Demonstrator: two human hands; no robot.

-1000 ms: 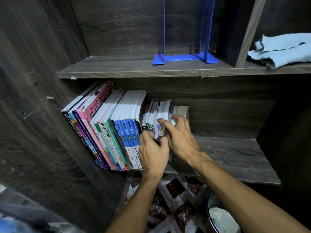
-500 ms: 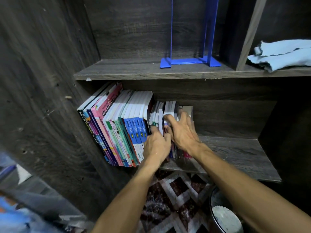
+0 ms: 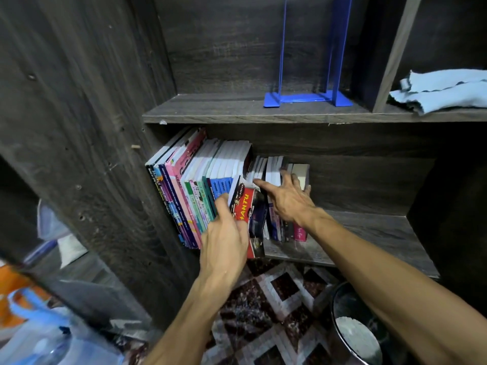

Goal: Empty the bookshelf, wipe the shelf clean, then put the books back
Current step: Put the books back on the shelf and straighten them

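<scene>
So, emptying step: the shelf (image 3: 369, 233) carries the books (image 3: 200, 185) leaning at its left end, and the cloth (image 3: 442, 88) lies one level up. The red book (image 3: 250, 214) is tipped half out of the row, my left hand (image 3: 224, 241) fingers curled round it. My right hand (image 3: 287, 198) fingers are spread flat, bracing the small books (image 3: 274, 175). Next, probably: slide the red book free without dragging its neighbours.

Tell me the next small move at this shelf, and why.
Probably slide the red-covered book clear of the row with the left hand: it grips that book, which sticks out tilted. The right hand, fingers spread, presses the small books beside it, bracing them.
</scene>
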